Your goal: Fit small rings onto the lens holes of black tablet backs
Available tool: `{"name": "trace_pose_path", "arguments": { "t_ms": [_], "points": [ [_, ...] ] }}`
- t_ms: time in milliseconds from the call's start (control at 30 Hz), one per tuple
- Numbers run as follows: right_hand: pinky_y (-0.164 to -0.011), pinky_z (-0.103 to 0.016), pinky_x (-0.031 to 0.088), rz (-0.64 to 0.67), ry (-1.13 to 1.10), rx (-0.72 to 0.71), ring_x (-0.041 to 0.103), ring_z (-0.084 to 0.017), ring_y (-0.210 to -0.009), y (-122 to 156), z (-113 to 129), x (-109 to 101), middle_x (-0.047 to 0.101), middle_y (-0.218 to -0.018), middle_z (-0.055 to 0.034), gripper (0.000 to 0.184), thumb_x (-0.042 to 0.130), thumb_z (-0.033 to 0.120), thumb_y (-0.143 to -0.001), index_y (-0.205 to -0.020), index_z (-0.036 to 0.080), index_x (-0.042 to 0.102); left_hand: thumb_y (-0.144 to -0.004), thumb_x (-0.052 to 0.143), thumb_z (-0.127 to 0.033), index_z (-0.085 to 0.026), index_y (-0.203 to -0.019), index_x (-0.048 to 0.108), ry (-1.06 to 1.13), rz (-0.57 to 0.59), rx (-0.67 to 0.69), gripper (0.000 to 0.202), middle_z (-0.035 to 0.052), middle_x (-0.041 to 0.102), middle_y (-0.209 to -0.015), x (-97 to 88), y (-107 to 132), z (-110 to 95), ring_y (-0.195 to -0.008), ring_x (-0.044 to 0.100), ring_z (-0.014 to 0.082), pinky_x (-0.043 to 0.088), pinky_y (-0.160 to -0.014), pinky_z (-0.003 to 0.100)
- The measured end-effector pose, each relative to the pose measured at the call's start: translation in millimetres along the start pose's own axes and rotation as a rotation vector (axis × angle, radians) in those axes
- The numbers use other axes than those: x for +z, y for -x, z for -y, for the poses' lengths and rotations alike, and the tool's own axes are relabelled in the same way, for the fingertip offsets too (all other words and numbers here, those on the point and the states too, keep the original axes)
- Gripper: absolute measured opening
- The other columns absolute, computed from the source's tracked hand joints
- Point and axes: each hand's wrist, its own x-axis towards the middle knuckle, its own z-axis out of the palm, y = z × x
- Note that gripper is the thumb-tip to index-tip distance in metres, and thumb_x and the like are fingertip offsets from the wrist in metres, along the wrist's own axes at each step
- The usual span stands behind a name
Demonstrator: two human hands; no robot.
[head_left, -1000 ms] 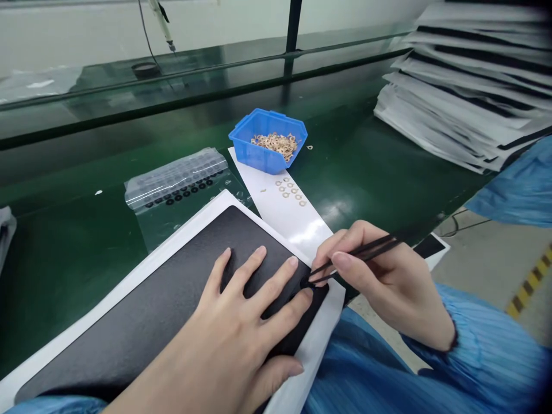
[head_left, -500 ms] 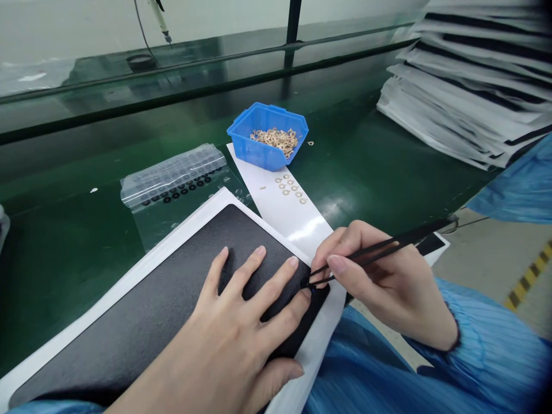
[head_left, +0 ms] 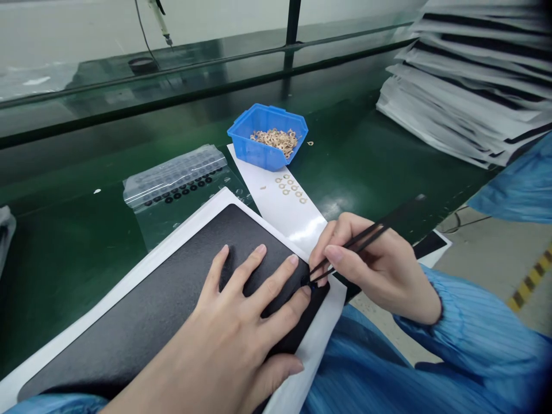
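Fingers spread, my left hand point(head_left: 241, 322) lies flat on a black panel point(head_left: 172, 293) with a white border sheet point(head_left: 116, 287) under it. My right hand point(head_left: 371, 264) grips black tweezers point(head_left: 366, 237) between thumb and fingers. Their tips meet a small dark round piece point(head_left: 305, 280) at the panel's right corner, just beyond my left fingertips. Whether the tips pinch this piece I cannot tell. Several pale rings with tabs point(head_left: 293, 187) lie in rows on a white strip point(head_left: 276, 210) behind the panel.
A blue bin point(head_left: 259, 150) of small tan pieces stands on the strip's far end. Left of it lies a clear sheet with black rings point(head_left: 190, 188). Stacked sheets point(head_left: 466, 109) rise at the right on the green table point(head_left: 345, 167). A screwdriver point(head_left: 160, 23) hangs at the back.
My right hand and the tweezers' rear end have shifted slightly up and left, tilting the tweezers more steeply. The tips stay at the same corner. My left hand keeps its place.
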Motion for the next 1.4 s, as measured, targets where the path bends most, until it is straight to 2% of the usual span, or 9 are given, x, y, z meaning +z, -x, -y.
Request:
{"name": "trace_pose_path", "arguments": {
  "t_ms": [267,400,633,833,1067,1267,1400],
  "points": [
    [-0.054,-0.023,0.052,0.055,0.055,-0.074,0.064,-0.012,-0.064,-0.8,-0.5,-6.2,0.063,-0.08,-0.0035,0.002,0.053,0.018,-0.089,-0.087,0.018,0.053,-0.091,0.043,-0.052,-0.032,-0.128,0.053,0.002,0.012,0.001,0.044,-0.0014,0.05,-0.137,-0.5,-0.3,0.1,-0.12,0.049,0.037,0.038,-0.093,0.06],
    [-0.054,-0.024,0.051,0.061,0.097,-0.104,0.063,-0.012,-0.064,-1.9,-0.4,-7.2,0.061,-0.079,-0.0032,0.002,0.055,0.016,-0.087,-0.086,0.018,0.054,-0.089,0.047,-0.052,-0.031,-0.128,0.053,0.0,0.015,0.019,0.045,0.0001,0.05,-0.137,1.0,-0.3,-1.2,-0.121,0.047,0.0372,0.034,-0.097,0.061],
    [-0.055,-0.025,0.05,0.093,0.117,-0.129,0.063,-0.012,-0.064,-3.5,1.0,-8.0,0.061,-0.079,-0.0024,0.004,0.054,0.014,-0.086,-0.086,0.018,0.053,-0.09,0.044,-0.052,-0.032,-0.125,0.055,0.004,-0.004,0.003,0.042,-0.0017,0.051,-0.136,2.2,1.0,-0.9,-0.119,0.049,0.0371,0.037,-0.093,0.06],
    [-0.054,-0.025,0.049,0.094,0.174,-0.145,0.061,-0.012,-0.062,-5.2,2.3,-7.1,0.06,-0.077,-0.0022,0.004,0.055,0.015,-0.086,-0.085,0.018,0.053,-0.091,0.043,-0.052,-0.033,-0.126,0.054,0.018,-0.011,-0.002,0.042,-0.0021,0.05,-0.137,0.0,2.1,1.0,-0.12,0.048,0.0346,0.035,-0.098,0.058],
    [-0.055,-0.024,0.05,0.093,0.134,-0.129,0.062,-0.012,-0.065,-3.4,0.6,-9.1,0.059,-0.08,-0.0025,0.006,0.054,0.013,-0.087,-0.087,0.019,0.054,-0.09,0.045,-0.052,-0.029,-0.126,0.055,-0.023,-0.001,0.036,0.044,0.0013,0.051,-0.136,-0.3,1.7,1.0,-0.117,0.05,0.0387,0.039,-0.089,0.061],
    [-0.056,-0.025,0.05,0.124,0.198,-0.166,0.06,-0.012,-0.061,-6.4,3.5,-9.8,0.059,-0.079,-0.003,0.001,0.054,0.018,-0.087,-0.087,0.018,0.054,-0.092,0.04,-0.054,-0.034,-0.127,0.053,0.026,0.009,-0.015,0.042,-0.0035,0.048,-0.138,0.3,2.2,-0.4,-0.121,0.048,0.0356,0.037,-0.094,0.06],
    [-0.055,-0.024,0.049,0.136,0.22,-0.169,0.06,-0.011,-0.06,-9.4,6.1,-10.2,0.06,-0.078,-0.003,0.003,0.053,0.019,-0.088,-0.085,0.018,0.054,-0.091,0.043,-0.052,-0.032,-0.129,0.051,0.03,0.028,0.001,0.044,-0.0002,0.048,-0.139,-0.5,2.9,0.1,-0.122,0.046,0.0364,0.033,-0.097,0.061]
  ]
}}
